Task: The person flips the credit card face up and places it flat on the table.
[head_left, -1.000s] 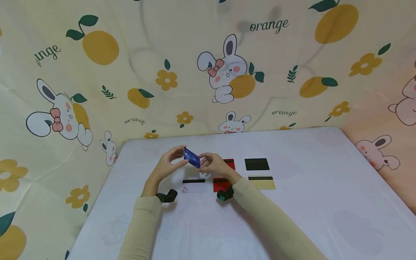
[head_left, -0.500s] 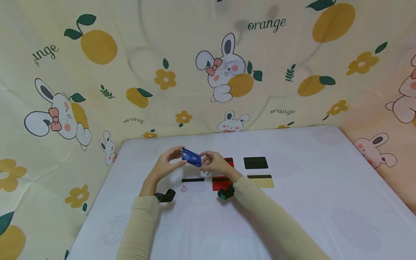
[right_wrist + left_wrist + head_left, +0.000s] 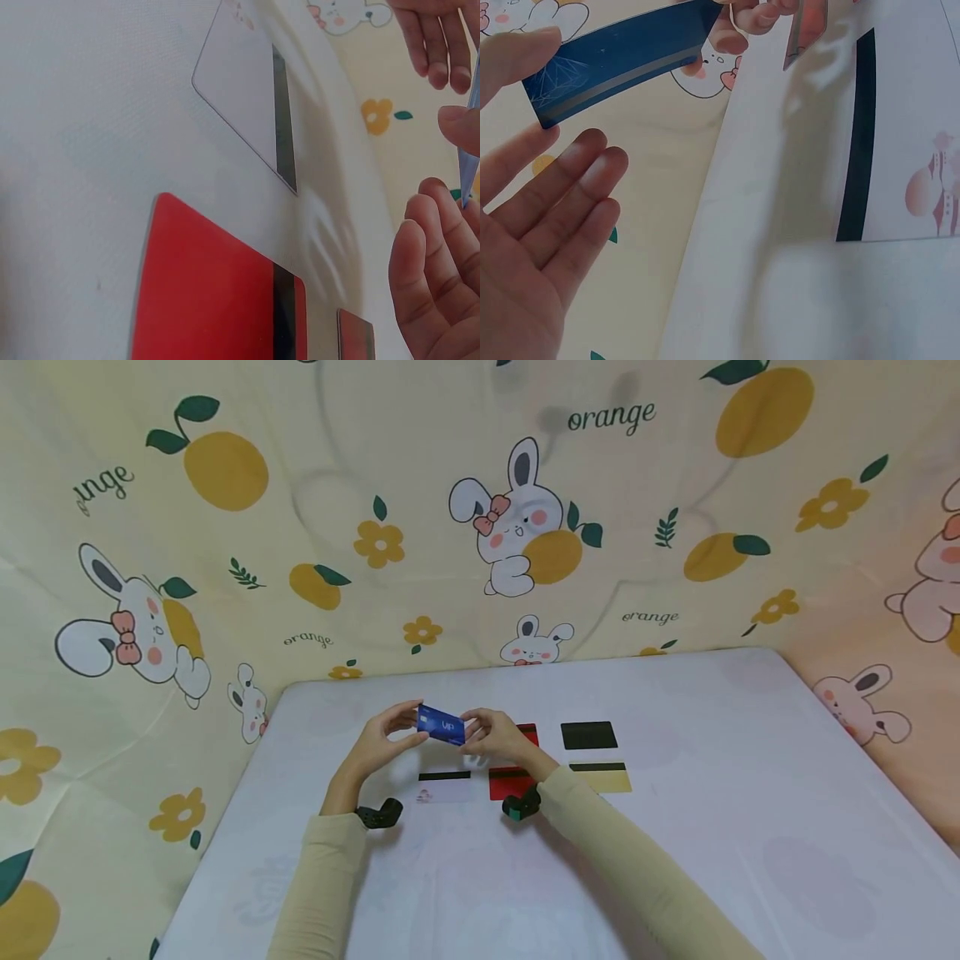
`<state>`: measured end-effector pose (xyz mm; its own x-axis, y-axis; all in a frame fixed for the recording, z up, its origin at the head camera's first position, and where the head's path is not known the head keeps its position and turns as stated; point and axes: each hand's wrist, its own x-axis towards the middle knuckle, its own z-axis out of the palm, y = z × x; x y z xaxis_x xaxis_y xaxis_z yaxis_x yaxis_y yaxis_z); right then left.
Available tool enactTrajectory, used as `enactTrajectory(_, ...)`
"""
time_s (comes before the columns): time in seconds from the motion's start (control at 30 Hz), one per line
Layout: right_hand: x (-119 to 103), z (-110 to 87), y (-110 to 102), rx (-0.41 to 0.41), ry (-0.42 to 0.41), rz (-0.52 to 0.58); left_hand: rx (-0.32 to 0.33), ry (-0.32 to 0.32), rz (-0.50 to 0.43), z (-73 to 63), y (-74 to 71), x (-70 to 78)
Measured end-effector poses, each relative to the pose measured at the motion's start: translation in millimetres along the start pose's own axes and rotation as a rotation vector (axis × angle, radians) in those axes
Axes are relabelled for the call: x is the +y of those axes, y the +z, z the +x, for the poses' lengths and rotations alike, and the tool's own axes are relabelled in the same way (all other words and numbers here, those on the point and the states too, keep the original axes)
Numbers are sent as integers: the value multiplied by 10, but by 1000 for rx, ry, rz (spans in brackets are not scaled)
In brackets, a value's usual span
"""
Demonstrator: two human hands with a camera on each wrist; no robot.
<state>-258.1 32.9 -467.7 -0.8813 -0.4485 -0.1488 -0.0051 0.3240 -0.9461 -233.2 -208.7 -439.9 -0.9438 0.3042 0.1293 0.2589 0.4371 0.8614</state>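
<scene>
A blue bank-style card [image 3: 441, 725] marked "VIP" is held up above the table between both hands. My left hand [image 3: 378, 742] pinches its left end between thumb and index finger; the other fingers [image 3: 585, 172] are extended beneath. At the opposite end, my right hand [image 3: 495, 735] pinches the card with thumb and fingertip. In the left wrist view the card's rear face shows a grey stripe and pale lines. The right wrist view catches only the card's thin edge [image 3: 469, 150]. Below the hands lies a white card [image 3: 444, 787] with a black stripe.
On the white table [image 3: 675, 860] lie a front red card [image 3: 508, 782], a back red card [image 3: 531, 732] partly behind my right hand, a black card [image 3: 588, 735] and a gold card [image 3: 603, 779]. A cloth printed with rabbits and oranges [image 3: 420, 568] rises behind.
The blue card has turned so its printed front faces the head camera more fully. Both hands keep their pinch on it. The whole head view has shifted slightly; the cards on the table stay put.
</scene>
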Motion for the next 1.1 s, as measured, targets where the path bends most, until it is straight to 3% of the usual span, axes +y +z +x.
enactTrajectory(0.13,-10,-4,-1,-6,2,22,-6,-7,-3,-12,-1,8)
enactTrajectory(0.37,1,-6,0,12,10,19,-29,-38,27,-133,-30,289)
enactTrajectory(0.43,5,-5,2,20,13,14,-31,-43,32,-140,-30,290)
enactTrajectory(0.53,13,-3,5,26,4,11,-32,-42,32,-127,-24,240)
enactTrajectory(0.77,44,15,10,33,-36,8,-34,-67,27,-16,10,-153)
enactTrajectory(0.93,-3,-34,13,27,-30,9,-29,-72,38,-14,12,-231)
enactTrajectory(1.1,0,-22,21,39,-24,9,-33,-62,42,-28,15,-201)
